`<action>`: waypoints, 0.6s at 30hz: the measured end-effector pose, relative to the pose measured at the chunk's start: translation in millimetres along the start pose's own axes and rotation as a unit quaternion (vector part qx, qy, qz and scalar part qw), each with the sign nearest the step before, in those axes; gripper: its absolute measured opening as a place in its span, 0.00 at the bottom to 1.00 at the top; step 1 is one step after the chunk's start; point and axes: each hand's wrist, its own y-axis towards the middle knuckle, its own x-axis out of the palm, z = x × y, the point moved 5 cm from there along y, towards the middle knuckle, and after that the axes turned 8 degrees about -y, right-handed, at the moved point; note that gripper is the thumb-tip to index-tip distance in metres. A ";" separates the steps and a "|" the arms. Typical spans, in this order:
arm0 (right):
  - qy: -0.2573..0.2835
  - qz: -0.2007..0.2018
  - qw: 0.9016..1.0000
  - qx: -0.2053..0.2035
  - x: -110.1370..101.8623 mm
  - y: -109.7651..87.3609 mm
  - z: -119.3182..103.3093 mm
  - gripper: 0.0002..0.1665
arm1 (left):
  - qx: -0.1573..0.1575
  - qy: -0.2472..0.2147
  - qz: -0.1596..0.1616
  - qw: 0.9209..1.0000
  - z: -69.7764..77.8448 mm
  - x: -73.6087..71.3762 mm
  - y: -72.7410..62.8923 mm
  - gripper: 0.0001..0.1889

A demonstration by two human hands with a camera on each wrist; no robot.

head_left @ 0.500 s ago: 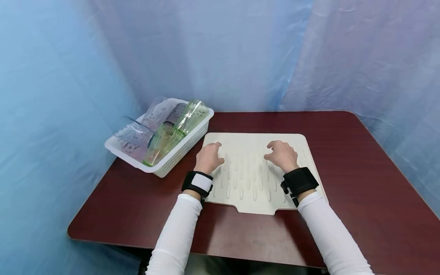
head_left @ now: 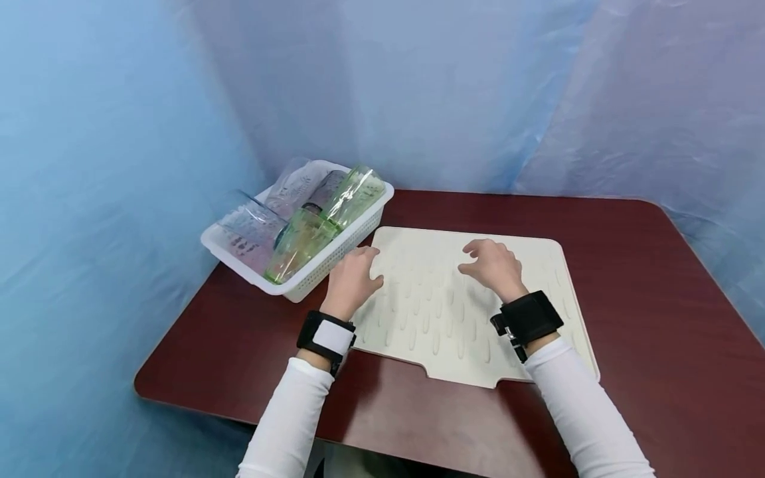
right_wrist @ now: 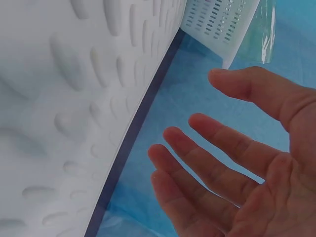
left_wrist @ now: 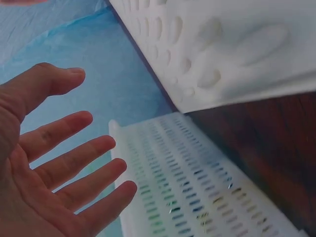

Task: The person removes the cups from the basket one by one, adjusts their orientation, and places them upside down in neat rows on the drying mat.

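My left hand (head_left: 352,282) hovers between the white slotted basket (head_left: 337,260) and the left edge of a cream board with oval ridges (head_left: 460,362). Its fingers are spread and hold nothing, as the left wrist view also shows. Above the board's right half is my right hand (head_left: 497,271), fingers relaxed and thumb apart, nothing in its grasp. The basket carries several glasses lying on their sides, among them a front green glass (head_left: 303,244), a rear green glass (head_left: 358,196) and a clear glass (head_left: 251,222).
A dark red-brown table (head_left: 645,318) bears the board and the basket. Blue sheeting (head_left: 418,93) hangs behind the table and along its left side. The table's front edge (head_left: 388,451) runs below my forearms.
My left hand has shifted left, from over the board's left part toward the basket. The right hand is slightly farther left over the board. The head view has turned a little to the left.
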 end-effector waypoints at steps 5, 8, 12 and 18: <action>0.007 -0.004 1.000 -0.007 4.8 4.7 -6.1 0.25 | 0.021 -0.013 0.042 0.999 -0.3 -21.0 -9.3 0.23; 0.009 -0.005 1.000 -0.010 6.5 2.9 -6.4 0.25 | 0.026 -0.022 0.080 0.996 0.0 -36.4 -13.8 0.21; 0.010 0.004 1.000 -0.003 7.5 -2.9 -0.6 0.25 | 0.032 -0.036 0.123 0.991 -2.5 -57.1 -12.8 0.18; 0.023 0.001 1.000 0.006 12.8 -9.1 2.7 0.24 | 0.040 -0.023 0.161 0.986 -16.0 -90.3 -6.2 0.14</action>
